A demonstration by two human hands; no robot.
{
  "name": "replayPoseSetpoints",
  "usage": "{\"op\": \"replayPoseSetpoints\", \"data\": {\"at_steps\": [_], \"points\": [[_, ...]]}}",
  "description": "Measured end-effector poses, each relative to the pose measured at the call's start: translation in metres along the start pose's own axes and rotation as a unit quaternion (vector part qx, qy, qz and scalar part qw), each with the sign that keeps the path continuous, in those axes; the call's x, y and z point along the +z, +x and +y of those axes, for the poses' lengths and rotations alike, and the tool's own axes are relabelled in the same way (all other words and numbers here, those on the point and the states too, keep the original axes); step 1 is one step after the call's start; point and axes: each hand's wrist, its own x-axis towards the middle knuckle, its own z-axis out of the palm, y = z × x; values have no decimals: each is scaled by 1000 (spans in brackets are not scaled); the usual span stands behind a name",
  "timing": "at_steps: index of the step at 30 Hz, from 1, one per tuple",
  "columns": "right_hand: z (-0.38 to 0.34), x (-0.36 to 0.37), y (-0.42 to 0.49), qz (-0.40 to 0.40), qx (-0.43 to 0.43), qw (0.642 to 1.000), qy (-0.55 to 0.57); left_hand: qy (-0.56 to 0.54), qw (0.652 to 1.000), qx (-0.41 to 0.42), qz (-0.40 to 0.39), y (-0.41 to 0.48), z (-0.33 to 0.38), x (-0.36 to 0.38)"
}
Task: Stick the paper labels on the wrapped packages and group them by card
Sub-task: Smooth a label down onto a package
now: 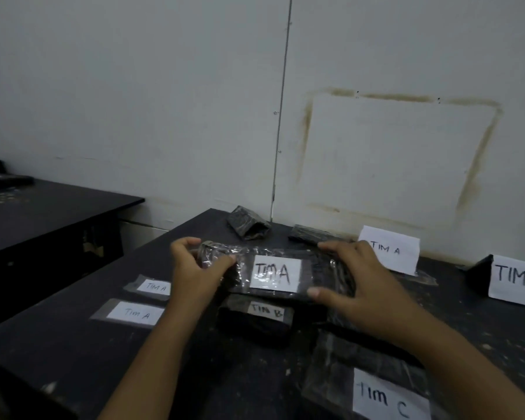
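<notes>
A long black wrapped package (322, 268) with a white "TIM A" label (275, 273) is held above the black table (73, 353). My left hand (194, 268) grips its crinkled left end. My right hand (355, 277) holds its right end, thumb on the near edge. Under it lies a small package labelled "TIM B" (256, 318). A package labelled "TIM C" (376, 386) lies at the front right. Two loose "TIM A" labels (137, 313) (155, 287) lie on the left. Standing cards read "TIM A" (391, 248) and "TIM B" (515, 280).
Two more dark wrapped packages (249, 222) (312, 234) lie at the back near the white wall (376, 147). A second black table (43, 213) stands to the left, across a gap.
</notes>
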Motion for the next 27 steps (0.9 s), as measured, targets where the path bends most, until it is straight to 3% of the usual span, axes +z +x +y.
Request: {"op": "replayPoseSetpoints", "data": {"at_steps": [4,9,13,18,27], "points": [[-21,27,1,-95,-45,994,-4,24,999,7,33,9,-9,-43],[-46,51,2,-106,-70,990,-52,86,996,-1,41,12,-14,-87],[-64,65,-1,-115,-81,978,-156,72,996,-45,-2,13,-18,-112],[-70,74,-2,-235,-76,942,-228,123,989,-66,-57,11,-26,-135],[-70,75,-1,-290,-88,934,-188,195,980,-25,-38,-11,-36,-147]]}}
